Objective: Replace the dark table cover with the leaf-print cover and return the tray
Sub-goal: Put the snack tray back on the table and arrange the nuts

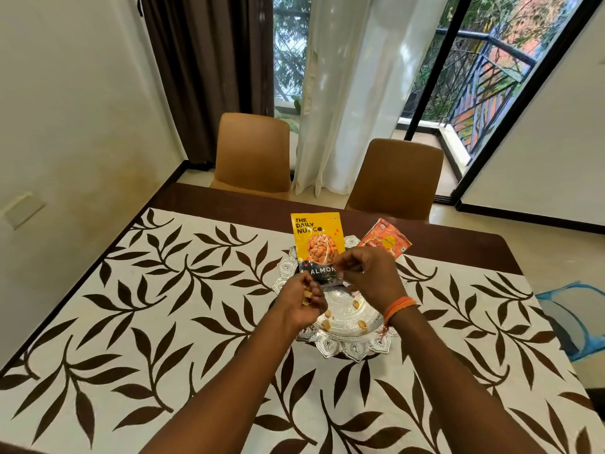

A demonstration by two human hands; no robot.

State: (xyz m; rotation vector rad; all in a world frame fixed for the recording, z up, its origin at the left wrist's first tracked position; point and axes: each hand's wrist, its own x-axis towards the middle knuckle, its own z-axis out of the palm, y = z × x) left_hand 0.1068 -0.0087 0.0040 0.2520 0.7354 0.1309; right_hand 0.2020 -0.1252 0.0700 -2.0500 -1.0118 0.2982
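Note:
The white cover with brown leaf print (163,306) is spread over the dark table. An ornate silver tray (347,326) rests on it, slightly right of centre, with several small nut pieces (328,314) scattered in its bowl. A yellow almond packet (317,244) lies across the tray's far rim, and an orange snack packet (386,239) sits beside it. My left hand (302,303) hovers over the tray's left side, curled around a few nut pieces. Over the tray's middle, my right hand (368,278), with an orange wristband, pinches something small near the almond packet's lower edge.
Bare dark tabletop (458,247) shows beyond the cover's far edge. Two brown chairs (253,152) (397,178) stand at the far side. A blue and grey object (569,322) lies on the floor to the right. A wall runs along the left.

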